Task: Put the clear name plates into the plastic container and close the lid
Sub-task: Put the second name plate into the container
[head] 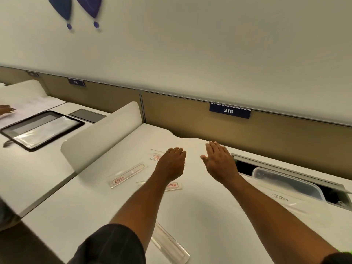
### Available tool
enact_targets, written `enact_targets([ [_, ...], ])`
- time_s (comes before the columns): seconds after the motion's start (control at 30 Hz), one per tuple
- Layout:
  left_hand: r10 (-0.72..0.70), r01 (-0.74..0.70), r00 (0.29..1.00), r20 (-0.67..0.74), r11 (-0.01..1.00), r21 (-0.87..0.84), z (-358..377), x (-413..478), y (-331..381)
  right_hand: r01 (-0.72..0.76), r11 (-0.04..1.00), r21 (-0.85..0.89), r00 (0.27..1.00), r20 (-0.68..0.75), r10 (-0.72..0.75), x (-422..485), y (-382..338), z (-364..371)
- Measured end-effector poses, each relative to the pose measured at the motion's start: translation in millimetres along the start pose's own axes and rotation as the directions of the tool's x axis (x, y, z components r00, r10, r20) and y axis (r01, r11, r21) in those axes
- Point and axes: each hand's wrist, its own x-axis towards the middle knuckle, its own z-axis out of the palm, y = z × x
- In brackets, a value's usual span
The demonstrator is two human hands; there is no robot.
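Several clear name plates lie flat on the white desk (95, 210). One with a red label (127, 175) sits left of my arms. Another (156, 156) is partly under my left hand, a third (173, 185) shows beside my left forearm, and a fourth (169, 244) lies near the front edge. My left hand (172, 161) and my right hand (219, 161) hover palm down over the desk with fingers spread, holding nothing. The clear plastic container (287, 184), marked "OSTRICH", stands at the right beside my right forearm.
A white divider panel (101, 134) separates this desk from the left one, where a black-framed tray (42, 128) lies and another person's hand (6, 109) shows. An open cable slot (245, 164) runs behind the container. A tan partition with sign 216 (229, 110) backs the desk.
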Motion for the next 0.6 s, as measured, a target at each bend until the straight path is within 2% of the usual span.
enact_targets([
  [0.2, -0.132, 0.135, 0.976, 0.172, 0.991, -0.007, 29.9, -14.7, -48.5, 0.057, 0.997, 0.056, 0.991, 0.116, -0.063, 19.7, -36.1, 37.0],
  [0.4, -0.135, 0.145, 0.953, 0.270, 0.989, -0.018, 70.5, -20.9, -60.9, 0.080, 0.988, 0.131, 0.983, 0.151, -0.100, 30.2, -49.1, 70.2],
  [0.6, -0.133, 0.141, 0.914, 0.383, 0.990, 0.009, 99.0, -17.7, -69.0, 0.068, 0.990, 0.123, 0.982, 0.166, -0.088, 33.3, -39.9, 98.1],
])
